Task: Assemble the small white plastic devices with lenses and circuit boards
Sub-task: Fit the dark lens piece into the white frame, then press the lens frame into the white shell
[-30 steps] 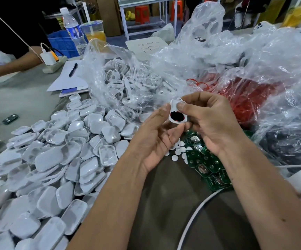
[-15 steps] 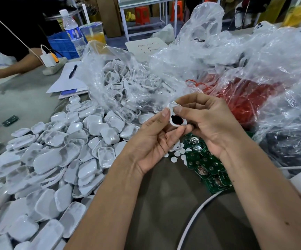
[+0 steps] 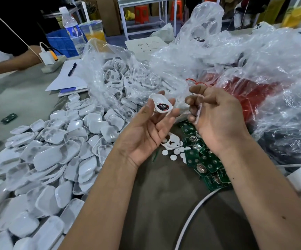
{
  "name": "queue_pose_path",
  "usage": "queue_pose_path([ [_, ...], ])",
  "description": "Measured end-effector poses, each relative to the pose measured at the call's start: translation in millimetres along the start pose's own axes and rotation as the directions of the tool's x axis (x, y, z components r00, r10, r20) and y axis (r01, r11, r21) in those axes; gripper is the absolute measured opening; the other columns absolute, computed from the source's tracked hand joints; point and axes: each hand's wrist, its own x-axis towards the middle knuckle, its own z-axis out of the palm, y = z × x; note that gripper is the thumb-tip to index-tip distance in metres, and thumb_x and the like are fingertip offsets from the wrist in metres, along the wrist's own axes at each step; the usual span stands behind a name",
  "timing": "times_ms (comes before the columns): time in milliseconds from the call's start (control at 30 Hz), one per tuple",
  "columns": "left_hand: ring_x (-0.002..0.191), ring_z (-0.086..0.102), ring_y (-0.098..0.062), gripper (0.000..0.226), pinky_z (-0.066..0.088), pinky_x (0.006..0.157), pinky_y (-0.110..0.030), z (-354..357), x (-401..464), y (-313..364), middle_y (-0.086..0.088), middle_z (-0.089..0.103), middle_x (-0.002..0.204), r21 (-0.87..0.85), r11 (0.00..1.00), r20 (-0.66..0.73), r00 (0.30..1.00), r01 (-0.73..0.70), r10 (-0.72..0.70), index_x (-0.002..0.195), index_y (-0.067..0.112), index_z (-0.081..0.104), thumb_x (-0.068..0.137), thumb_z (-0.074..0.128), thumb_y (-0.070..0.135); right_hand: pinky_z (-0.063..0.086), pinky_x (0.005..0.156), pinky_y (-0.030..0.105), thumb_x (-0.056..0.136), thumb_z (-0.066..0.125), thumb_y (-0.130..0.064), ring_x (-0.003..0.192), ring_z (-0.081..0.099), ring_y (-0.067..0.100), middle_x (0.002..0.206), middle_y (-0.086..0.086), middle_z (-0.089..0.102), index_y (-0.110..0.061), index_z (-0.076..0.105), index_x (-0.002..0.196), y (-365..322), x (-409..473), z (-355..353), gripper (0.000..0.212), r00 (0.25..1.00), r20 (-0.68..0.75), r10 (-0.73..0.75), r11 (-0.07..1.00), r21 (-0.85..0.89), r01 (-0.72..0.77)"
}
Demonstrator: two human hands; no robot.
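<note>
The left hand (image 3: 146, 134) holds one white shell (image 3: 161, 105) between its fingers, a dark part already inside; the right hand (image 3: 216, 116) has its fingers closed on a white cover piece (image 3: 198, 112). I judge much work is left: many empty shells (image 3: 56, 159) and green circuit boards (image 3: 205, 165) lie on the bench (image 3: 164, 204).

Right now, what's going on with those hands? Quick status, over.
Left hand holds white shell, dark part inside. Right hand grips a thin white piece. Circuit boards below. Nothing blocking.
</note>
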Motion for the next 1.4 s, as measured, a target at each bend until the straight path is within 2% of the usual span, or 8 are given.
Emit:
queue_pose_path([
  [100, 0.094, 0.076, -0.034, 0.051, 0.064, 0.075, -0.03, -2.3, 0.4, 4.6, -0.022, 0.07, 0.12, -0.085, 0.996, -0.054, 0.998, -0.029, 0.024, 0.136, 0.01, 0.051, 0.087, 0.065, 0.016, 0.035, 0.076, 0.029, 0.083, 0.028, 0.015, 0.086, 0.045, 0.015, 0.086, 0.005, 0.053, -0.011, 0.058, 0.101, -1.0, -2.1, 1.5, 0.044, 0.998, 0.054, 0.015, 0.999, 0.043, -0.017],
  [267, 0.098, 0.074, -0.041, 0.053, 0.065, 0.076, -0.037, -2.2, -0.7, 6.5, -0.026, 0.066, 0.126, -0.132, 0.991, -0.067, 0.998, -0.031, 0.022, 0.134, 0.011, 0.049, 0.084, 0.066, 0.008, 0.048, 0.068, 0.025, 0.09, 0.036, 0.028, 0.078, 0.048, 0.011, 0.096, 0.009, 0.052, -0.007, 0.056, 0.113, 0.4, -1.4, 1.7, 0.048, 0.994, 0.099, 0.052, 0.998, -0.033, -0.049],
  [400, 0.1, 0.074, -0.038, 0.064, 0.065, 0.076, -0.036, -2.4, -0.2, 6.2, -0.02, 0.06, 0.141, -0.103, 0.994, -0.086, 0.996, -0.045, 0.037, 0.144, 0.01, 0.047, 0.084, 0.068, 0.013, 0.06, 0.084, 0.026, 0.089, 0.057, 0.023, 0.078, 0.062, 0.012, 0.086, 0.008, 0.056, -0.003, 0.053, 0.127, 3.9, -0.4, -0.7, 0.046, 0.99, 0.13, -0.062, 0.998, 0.004, 0.062],
  [567, 0.099, 0.075, -0.034, 0.056, 0.064, 0.078, -0.033, -1.2, 0.2, 6.8, -0.02, 0.062, 0.135, -0.063, 0.996, -0.122, 0.991, -0.061, 0.053, 0.139, 0.008, 0.051, 0.086, 0.067, 0.017, 0.062, 0.092, 0.037, 0.066, 0.078, 0.0, 0.086, 0.072, 0.023, 0.08, 0.006, 0.069, -0.004, 0.066, 0.108, 4.1, -1.9, 0.7, 0.045, 0.99, 0.075, -0.122, 0.993, 0.002, 0.122],
  [900, 0.099, 0.075, -0.032, 0.073, 0.063, 0.083, -0.033, 0.0, -0.7, 4.6, -0.019, 0.068, 0.129, -0.019, 0.996, -0.115, 0.99, -0.082, 0.079, 0.153, 0.001, 0.039, 0.086, 0.064, 0.013, 0.062, 0.069, 0.03, 0.066, 0.082, -0.011, 0.074, 0.07, 0.023, 0.085, 0.015, 0.072, -0.012, 0.07, 0.079, 2.4, -3.9, -0.6, 0.017, 0.997, -0.015, -0.07, 0.996, -0.047, 0.069],
  [1067, 0.101, 0.074, -0.032, 0.071, 0.062, 0.082, -0.034, -1.2, -0.4, 3.9, -0.018, 0.067, 0.133, -0.007, 0.997, -0.103, 0.991, -0.081, 0.08, 0.152, 0.004, 0.042, 0.086, 0.065, 0.012, 0.043, 0.05, 0.017, 0.067, 0.082, -0.012, 0.064, 0.055, 0.013, 0.08, 0.01, 0.067, -0.011, 0.071, 0.078, 1.4, -3.9, -0.9, 0.016, 0.999, -0.004, -0.04, 0.999, -0.03, 0.04],
  [1233, 0.105, 0.073, -0.036, 0.043, 0.064, 0.081, -0.034, -1.1, -0.7, 4.0, -0.019, 0.066, 0.134, 0.003, 0.997, -0.077, 0.994, -0.079, 0.079, 0.128, 0.009, 0.057, 0.086, 0.064, 0.008, 0.039, 0.046, 0.016, 0.074, 0.077, -0.011, 0.059, 0.054, 0.011, 0.072, 0.007, 0.068, -0.01, 0.062, 0.079, -0.7, -4.7, -0.7, 0.016, 0.999, 0.037, -0.005, 0.999, 0.046, 0.004],
  [1400, 0.114, 0.069, -0.041, 0.027, 0.063, 0.082, -0.036, -3.2, -0.5, 2.3, -0.019, 0.066, 0.135, 0.048, 0.996, -0.017, 0.997, -0.072, 0.073, 0.111, 0.012, 0.065, 0.088, 0.06, -0.002, 0.04, 0.054, 0.02, 0.083, 0.069, -0.007, 0.072, 0.059, 0.013, 0.088, 0.004, 0.074, -0.019, 0.054, 0.076, -3.4, -4.0, -2.5, 0.02, 0.995, 0.098, -0.013, 0.998, 0.068, 0.006],
])
